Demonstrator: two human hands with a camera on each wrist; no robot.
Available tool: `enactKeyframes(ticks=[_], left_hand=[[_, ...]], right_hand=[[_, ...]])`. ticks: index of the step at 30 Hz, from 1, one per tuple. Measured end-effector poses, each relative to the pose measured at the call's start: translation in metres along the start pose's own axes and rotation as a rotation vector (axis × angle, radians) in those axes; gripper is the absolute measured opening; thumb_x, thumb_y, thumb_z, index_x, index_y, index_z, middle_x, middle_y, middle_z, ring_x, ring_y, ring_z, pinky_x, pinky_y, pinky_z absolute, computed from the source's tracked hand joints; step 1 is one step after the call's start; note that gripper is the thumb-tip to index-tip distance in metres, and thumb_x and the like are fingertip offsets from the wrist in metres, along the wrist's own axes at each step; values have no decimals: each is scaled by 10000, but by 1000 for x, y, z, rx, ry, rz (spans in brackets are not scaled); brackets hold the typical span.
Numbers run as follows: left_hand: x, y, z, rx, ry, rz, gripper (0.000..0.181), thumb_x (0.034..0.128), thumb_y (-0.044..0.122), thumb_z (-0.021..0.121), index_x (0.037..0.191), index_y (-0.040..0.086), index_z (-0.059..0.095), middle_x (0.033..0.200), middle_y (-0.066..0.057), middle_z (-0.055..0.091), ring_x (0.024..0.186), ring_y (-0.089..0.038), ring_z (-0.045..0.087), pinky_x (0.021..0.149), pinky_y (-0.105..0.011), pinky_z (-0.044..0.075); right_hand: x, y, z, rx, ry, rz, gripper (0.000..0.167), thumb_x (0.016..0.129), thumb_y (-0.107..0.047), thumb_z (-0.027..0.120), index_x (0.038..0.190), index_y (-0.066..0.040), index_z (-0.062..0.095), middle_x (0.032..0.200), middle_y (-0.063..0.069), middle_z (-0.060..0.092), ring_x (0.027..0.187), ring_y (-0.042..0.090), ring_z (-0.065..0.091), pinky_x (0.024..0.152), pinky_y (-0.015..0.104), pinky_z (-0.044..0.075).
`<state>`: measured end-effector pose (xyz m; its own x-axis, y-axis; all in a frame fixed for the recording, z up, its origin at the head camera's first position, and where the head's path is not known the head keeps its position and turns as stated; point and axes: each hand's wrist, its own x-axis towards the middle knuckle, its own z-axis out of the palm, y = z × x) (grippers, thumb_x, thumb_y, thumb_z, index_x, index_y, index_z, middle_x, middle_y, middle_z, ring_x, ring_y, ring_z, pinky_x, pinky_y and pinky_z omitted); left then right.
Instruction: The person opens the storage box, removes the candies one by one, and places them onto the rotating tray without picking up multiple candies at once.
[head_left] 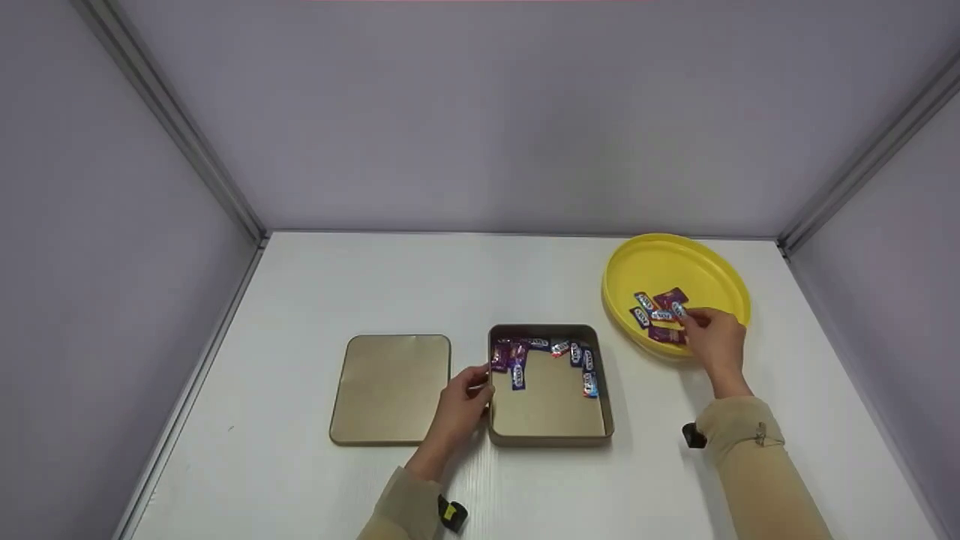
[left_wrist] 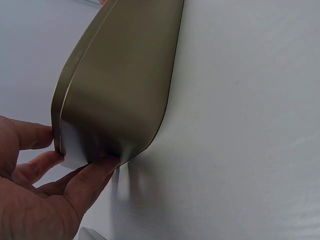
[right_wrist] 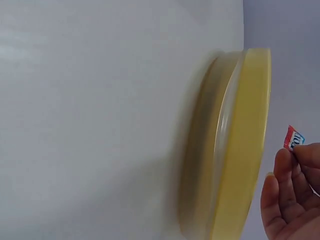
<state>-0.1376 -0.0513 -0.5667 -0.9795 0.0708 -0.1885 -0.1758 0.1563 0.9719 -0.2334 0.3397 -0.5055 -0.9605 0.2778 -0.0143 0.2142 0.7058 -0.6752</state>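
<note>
Over yellow dish (head_left: 694, 264): right grip (head_left: 718, 341) pinches candy (head_left: 678, 309) | left grip (head_left: 459, 405) holds tin (head_left: 551, 441) | tinned sweets (head_left: 517, 354): head view only

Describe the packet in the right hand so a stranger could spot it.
On the white table, right of the open tin, sits a round yellow dish. The right hand, at its near edge, holds a red, white and blue packet. Only this one is pinched; the other packets are in the dish or tin.

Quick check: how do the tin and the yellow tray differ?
The tin is squarish and dull gold; the tray is round and yellow. The left hand touches the tin, while the right hand pinches a candy above the tray. Both hold wrapped candies.
</note>
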Motion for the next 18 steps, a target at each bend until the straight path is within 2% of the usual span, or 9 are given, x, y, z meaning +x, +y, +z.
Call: enactKeyframes(ticks=[6,10,14,16,18], left_hand=[[0,-1,0,-16,-2,-11,371,977,47,566,1342,-10,540,1308,-215,566,1170,-325,578,882,-372,549],[0,-1,1,-9,2,-15,377,973,45,571,1346,-4,540,1302,-199,572,1172,-324,576,886,-368,547],[1,-1,1,-4,4,-11,383,966,38,576,1345,-3,542,1292,-195,578,1169,-326,578,886,-370,546],[1,-1,1,-8,2,-9,384,964,35,575,1344,-7,542,1296,-203,575,1171,-328,578,890,-372,545],[1,0,0,-5,2,-5,384,963,34,576,1343,-9,542,1296,-203,575,1170,-326,579,894,-371,543]], right_hand=[[11,11,-12,-23,28,46,351,988,-180,563,1204,84,644,1083,250,666,903,288,644,634,211,492],[16,19,-16,14,39,106,354,980,-151,556,1209,110,627,1094,274,653,743,201,666,551,175,515],[21,24,-18,15,58,145,346,970,-139,559,1183,122,637,1092,289,648,618,103,625,513,172,506],[22,26,-18,12,64,151,342,966,-126,552,1175,131,638,1087,299,647,614,137,643,506,173,504],[23,28,-18,-9,69,143,341,962,-114,542,1185,127,636,1103,301,647,706,204,672,518,171,498]])
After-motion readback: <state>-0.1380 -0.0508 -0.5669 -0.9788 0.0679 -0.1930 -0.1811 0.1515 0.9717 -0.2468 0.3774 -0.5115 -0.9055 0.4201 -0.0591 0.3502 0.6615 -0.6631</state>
